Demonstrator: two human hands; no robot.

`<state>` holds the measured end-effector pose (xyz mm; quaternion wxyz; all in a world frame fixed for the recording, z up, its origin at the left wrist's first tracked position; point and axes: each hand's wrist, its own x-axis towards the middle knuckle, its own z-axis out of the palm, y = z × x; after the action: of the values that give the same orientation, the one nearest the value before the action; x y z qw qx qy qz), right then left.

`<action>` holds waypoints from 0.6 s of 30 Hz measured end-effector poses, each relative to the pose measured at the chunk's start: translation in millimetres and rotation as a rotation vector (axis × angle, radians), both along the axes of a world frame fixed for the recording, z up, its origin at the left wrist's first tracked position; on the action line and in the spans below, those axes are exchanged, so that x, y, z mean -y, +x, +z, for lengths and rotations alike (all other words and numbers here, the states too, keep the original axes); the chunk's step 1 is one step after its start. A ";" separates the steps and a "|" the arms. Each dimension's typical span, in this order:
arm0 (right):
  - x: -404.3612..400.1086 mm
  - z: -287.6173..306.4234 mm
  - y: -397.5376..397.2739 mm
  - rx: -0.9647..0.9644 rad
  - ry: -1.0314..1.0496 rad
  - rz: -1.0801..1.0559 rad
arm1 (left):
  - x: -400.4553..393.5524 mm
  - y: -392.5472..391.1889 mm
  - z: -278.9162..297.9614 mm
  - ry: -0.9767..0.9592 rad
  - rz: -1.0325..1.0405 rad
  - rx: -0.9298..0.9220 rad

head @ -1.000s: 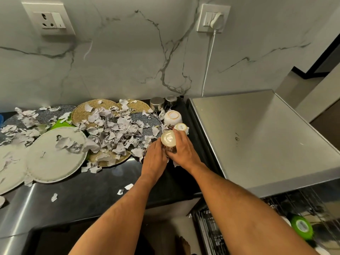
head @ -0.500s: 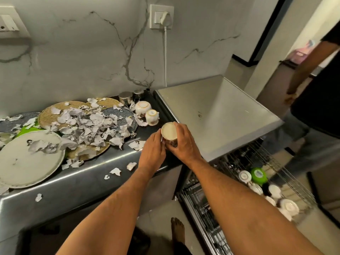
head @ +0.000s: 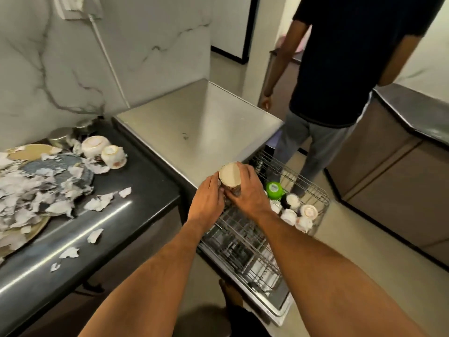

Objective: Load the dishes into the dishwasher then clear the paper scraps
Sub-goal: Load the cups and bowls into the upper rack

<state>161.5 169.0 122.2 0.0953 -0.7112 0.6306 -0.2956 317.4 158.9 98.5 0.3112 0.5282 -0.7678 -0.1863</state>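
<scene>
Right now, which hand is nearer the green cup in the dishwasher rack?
Right. The right hand holds the cup just left of the green cup; the left hand is on the cup's far side, farther away.

Glossy black counter point(head: 136, 210), brushed steel dishwasher top point(head: 199, 132), wire rack point(head: 245, 229)

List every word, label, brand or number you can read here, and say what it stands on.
No text can be read anywhere in this view.
Cup held in both hands: dark decoration on its side, blurred, no letters made out.
Green cup in the dishwasher rack: pale disc on its base, too small and blurred to read.
Cups on the counter: floral pattern only, no lettering.
</scene>
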 end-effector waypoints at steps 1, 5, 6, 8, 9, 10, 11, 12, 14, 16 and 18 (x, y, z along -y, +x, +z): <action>-0.5 -6.2 -12.4 0.006 0.018 -0.022 | 2.8 -11.8 -6.0 0.022 -0.013 0.016; 3.7 -29.7 -51.7 0.015 0.094 -0.070 | 14.6 -52.4 -34.3 0.104 -0.060 0.076; 7.3 -38.5 -61.9 0.020 0.119 -0.086 | 18.3 -63.1 -42.5 0.128 -0.064 0.089; 15.8 -57.9 -81.1 0.038 0.159 -0.114 | 26.6 -84.0 -59.7 0.173 -0.067 0.108; 20.0 -68.2 -90.3 0.047 0.178 -0.125 | 31.1 -93.7 -68.3 0.190 -0.072 0.118; 23.0 -77.4 -98.4 0.056 0.199 -0.131 | 34.5 -101.9 -75.4 0.206 -0.082 0.127; 27.8 -88.1 -108.8 0.064 0.232 -0.139 | 39.7 -112.7 -85.0 0.229 -0.094 0.142; 32.5 -97.8 -118.6 0.071 0.269 -0.148 | 44.5 -122.7 -94.4 0.254 -0.104 0.151; 41.6 -118.1 -136.8 0.077 0.331 -0.164 | 53.4 -140.9 -111.8 0.305 -0.120 0.168; 49.7 -137.3 -152.4 0.077 0.383 -0.172 | 60.1 -156.8 -127.4 0.357 -0.134 0.174; 60.3 -156.3 -166.5 0.073 0.437 -0.173 | 67.0 -171.7 -140.4 0.416 -0.126 0.170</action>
<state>-5.0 108.7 -34.1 0.2441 -0.6060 0.7343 -0.1844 145.6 91.9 -41.9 0.1174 0.5459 -0.7677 -0.3144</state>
